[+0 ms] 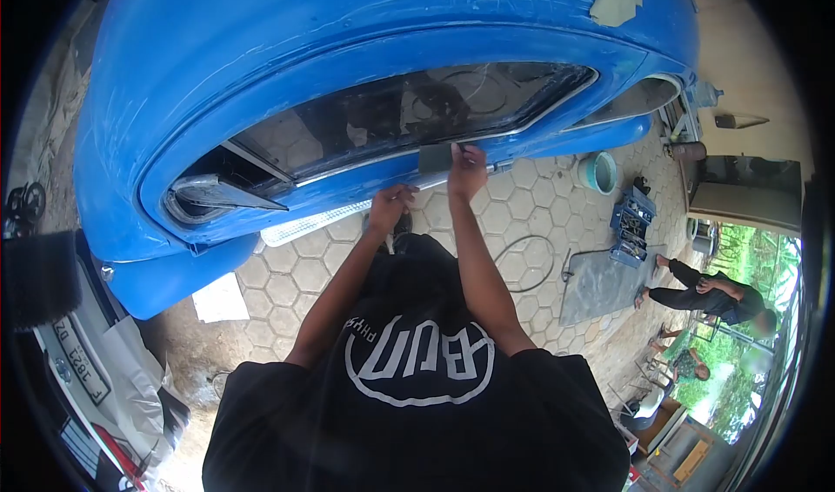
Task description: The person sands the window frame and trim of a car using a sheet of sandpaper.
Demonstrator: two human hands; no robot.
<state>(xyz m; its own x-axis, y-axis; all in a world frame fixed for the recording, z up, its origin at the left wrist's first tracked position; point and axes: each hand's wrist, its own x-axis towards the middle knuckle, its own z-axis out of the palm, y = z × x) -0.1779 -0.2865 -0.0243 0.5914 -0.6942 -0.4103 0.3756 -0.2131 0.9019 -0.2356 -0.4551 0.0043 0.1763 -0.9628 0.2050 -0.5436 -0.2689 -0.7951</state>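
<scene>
The blue car body [287,48] curves across the top of the view, its paint scuffed with pale marks. Just under the side window [391,113], my right hand [468,174] pinches the edge of a dark grey sheet of sandpaper [436,159], which lies against the door. Lower and to the left is my left hand [391,207], its fingers curled together beside the door's lower edge. Whatever those fingers hold, if anything, is too small to make out. The small front vent window [230,194] is tilted out.
Hexagonal pavers [522,205] cover the ground. To the right are a teal bucket [599,173], a blue toolbox [633,222] and a grey board [600,287]. People [722,301] are farther right. A second vehicle's number plate [80,361] shows at lower left.
</scene>
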